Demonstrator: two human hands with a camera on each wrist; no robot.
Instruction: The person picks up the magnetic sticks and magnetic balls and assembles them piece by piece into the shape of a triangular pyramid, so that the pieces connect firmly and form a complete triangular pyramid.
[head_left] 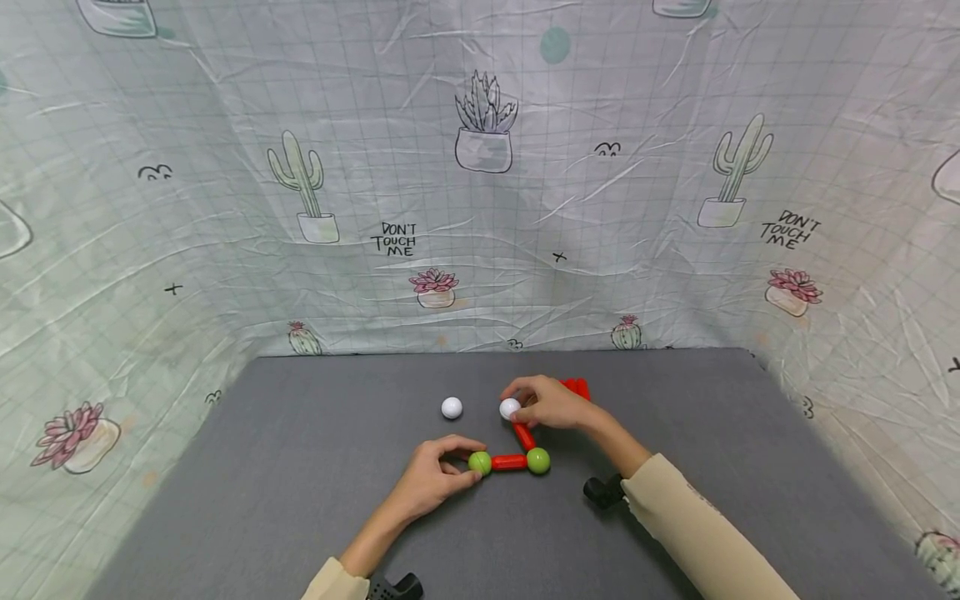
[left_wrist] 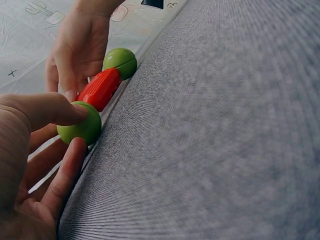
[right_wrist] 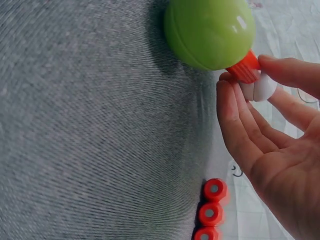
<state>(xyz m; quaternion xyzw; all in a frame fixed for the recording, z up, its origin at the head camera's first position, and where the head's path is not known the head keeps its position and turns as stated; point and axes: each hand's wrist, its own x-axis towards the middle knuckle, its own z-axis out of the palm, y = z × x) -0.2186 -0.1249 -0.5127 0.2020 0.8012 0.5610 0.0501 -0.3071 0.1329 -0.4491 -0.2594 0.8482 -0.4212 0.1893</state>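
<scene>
My left hand (head_left: 433,480) pinches a green ball (head_left: 480,463) between thumb and fingers. From that ball a red rod (head_left: 509,462) runs right along the table to a second green ball (head_left: 538,461). Another red rod (head_left: 525,437) slants away from the second ball to a white ball (head_left: 509,408), so the joined pieces form an angle. My right hand (head_left: 553,405) grips this white ball, its thumb (right_wrist: 292,72) on one side and fingers on the other. In the right wrist view the hand partly covers the white ball (right_wrist: 265,89).
A loose white ball (head_left: 452,407) lies on the grey table (head_left: 300,450), left of the gripped one. Several red rods (head_left: 577,388) lie side by side behind my right hand, their ends showing grey centres (right_wrist: 215,189). A cactus-print sheet (head_left: 540,308) walls the back and sides.
</scene>
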